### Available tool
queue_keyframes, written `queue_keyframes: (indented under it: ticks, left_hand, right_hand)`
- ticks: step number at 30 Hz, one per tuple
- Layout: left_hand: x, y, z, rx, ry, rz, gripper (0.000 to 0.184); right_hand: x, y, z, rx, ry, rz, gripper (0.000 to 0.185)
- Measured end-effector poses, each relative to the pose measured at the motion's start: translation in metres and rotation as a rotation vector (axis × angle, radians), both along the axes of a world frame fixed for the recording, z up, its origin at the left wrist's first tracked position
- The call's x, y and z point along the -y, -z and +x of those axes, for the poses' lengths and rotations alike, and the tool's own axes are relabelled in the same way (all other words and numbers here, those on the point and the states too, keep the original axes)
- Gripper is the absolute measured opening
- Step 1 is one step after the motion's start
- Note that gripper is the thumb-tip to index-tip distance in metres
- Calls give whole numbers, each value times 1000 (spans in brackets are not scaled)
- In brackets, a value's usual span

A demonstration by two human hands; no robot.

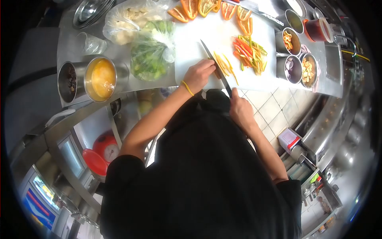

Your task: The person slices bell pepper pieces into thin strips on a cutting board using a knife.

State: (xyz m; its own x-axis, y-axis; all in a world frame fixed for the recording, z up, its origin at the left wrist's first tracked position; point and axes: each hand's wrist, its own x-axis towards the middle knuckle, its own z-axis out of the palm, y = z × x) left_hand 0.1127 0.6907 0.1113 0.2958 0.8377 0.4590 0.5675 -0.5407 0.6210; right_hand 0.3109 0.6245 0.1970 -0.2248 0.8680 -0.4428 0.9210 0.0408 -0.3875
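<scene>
My right hand (242, 108) is closed round the handle of a kitchen knife (218, 68), whose blade points up and to the left over a white cutting board (193, 44). With bent fingers pressed down, my left hand (199, 75) holds a piece of bell pepper (217, 73) against the board, right beside the blade. Just right of the blade lie thin yellow-orange pepper strips (225, 64). A larger pile of red, orange and green pepper strips (250, 55) rests further right. Along the board's far edge are several orange pepper pieces (207, 7).
Left of the board sit a plastic bag of green vegetables (150, 59), a bag of pale pieces (127, 22) and a metal pot of yellow liquid (101, 79). Several metal containers stand at right, one with purple pieces (291, 68). Another knife (270, 18) lies at the far edge.
</scene>
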Motion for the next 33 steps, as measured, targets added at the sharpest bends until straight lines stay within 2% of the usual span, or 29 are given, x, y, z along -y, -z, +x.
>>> queue_keyframes:
  ticks: [1,3,4,10,13,18,21,23,28,31,32,33]
  left_hand:
    - [0,0,0,2,-3,7,18]
    - [2,1,-2,-5,-2,18,18]
    - [7,2,-1,8,-16,33,17]
    - [3,3,2,48,-51,28,17]
    - [1,1,2,47,-49,19,17]
    - [-4,3,2,56,-40,70,16]
    - [-2,0,3,47,5,62,15]
    - [-3,-1,4,4,7,34,17]
    - [-25,-3,42,37,109,-2,14]
    - [-46,-6,81,107,37,-66,14]
    - [-44,-11,86,168,-6,-188,15]
    - [-36,-20,86,161,-3,-184,15]
  right_hand:
    - [-2,6,-1,0,4,-3,22]
    - [-23,22,-11,-50,-35,108,39]
    - [-31,19,-15,-37,-26,85,31]
    - [-9,-17,6,-24,-41,10,19]
    - [-5,-18,3,-17,-16,-36,24]
    - [-24,28,-13,-109,1,81,28]
    - [-33,21,-7,-145,25,105,27]
    - [-35,17,6,-109,-58,25,32]
    - [-40,19,53,-84,106,128,24]
    - [-48,6,71,-92,128,140,24]
    - [-45,0,74,-172,133,194,27]
    - [-42,-5,78,-253,136,249,30]
